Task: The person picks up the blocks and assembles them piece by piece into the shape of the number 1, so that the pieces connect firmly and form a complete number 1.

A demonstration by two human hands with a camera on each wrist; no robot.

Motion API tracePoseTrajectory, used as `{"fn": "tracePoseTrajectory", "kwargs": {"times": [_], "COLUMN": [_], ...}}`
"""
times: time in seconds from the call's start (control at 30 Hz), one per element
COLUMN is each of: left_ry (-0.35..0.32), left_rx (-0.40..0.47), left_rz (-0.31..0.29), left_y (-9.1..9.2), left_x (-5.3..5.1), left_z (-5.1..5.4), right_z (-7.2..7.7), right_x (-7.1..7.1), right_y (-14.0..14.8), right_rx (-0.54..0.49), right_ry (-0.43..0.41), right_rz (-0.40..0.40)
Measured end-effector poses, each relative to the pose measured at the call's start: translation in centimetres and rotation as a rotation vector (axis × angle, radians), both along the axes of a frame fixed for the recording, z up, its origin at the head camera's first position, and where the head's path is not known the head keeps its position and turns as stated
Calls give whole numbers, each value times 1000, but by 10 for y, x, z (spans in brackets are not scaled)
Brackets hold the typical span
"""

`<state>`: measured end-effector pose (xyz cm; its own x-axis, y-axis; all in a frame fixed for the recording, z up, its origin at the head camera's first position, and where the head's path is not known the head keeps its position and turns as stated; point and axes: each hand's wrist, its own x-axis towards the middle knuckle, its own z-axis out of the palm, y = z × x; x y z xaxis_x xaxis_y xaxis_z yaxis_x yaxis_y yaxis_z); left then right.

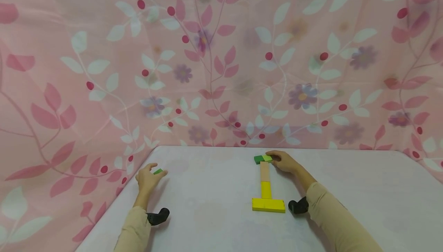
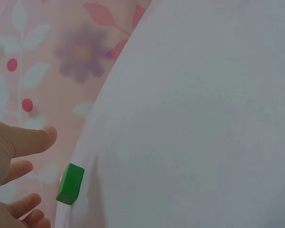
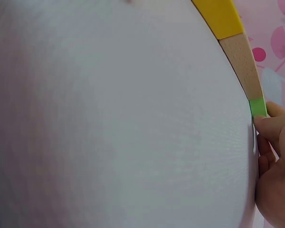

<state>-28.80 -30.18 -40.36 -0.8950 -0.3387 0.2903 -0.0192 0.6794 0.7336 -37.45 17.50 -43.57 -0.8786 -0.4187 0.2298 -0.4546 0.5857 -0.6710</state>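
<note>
My right hand point(image 1: 285, 162) pinches a light green block point(image 1: 267, 158) at the far end of a row of blocks lying on the table. Against its left side sits a dark green block point(image 1: 258, 159). Nearer to me, the row continues with a plain wooden block point(image 1: 264, 171), a yellow block point(image 1: 266, 189) and a wider yellow block point(image 1: 268, 204) set crosswise. At the table's left side, my left hand point(image 1: 148, 181) has its fingers spread around a green block point(image 2: 71, 183). The left wrist view shows thumb and fingers apart from that block.
The white table point(image 1: 207, 198) has its left edge close by my left hand. A pink floral cloth point(image 1: 221, 60) hangs behind and to the left. Black wrist devices point(image 1: 159, 216) sit on both forearms.
</note>
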Motion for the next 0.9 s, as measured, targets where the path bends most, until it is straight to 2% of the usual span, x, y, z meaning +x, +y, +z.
{"fn": "tracePoseTrajectory", "kwargs": {"times": [0.27,0.57,0.9], "left_ry": [-119,-139,-118], "left_rx": [49,69,14], "left_rz": [-10,4,11], "left_y": [-4,-4,-6], "left_x": [1,-1,-3], "left_z": [-12,-18,-22], "right_z": [1,0,-1], "right_x": [1,-1,-2], "right_y": [0,2,2], "right_rx": [-23,-16,-18], "right_ry": [-19,-14,-43], "right_rz": [-3,16,5]}}
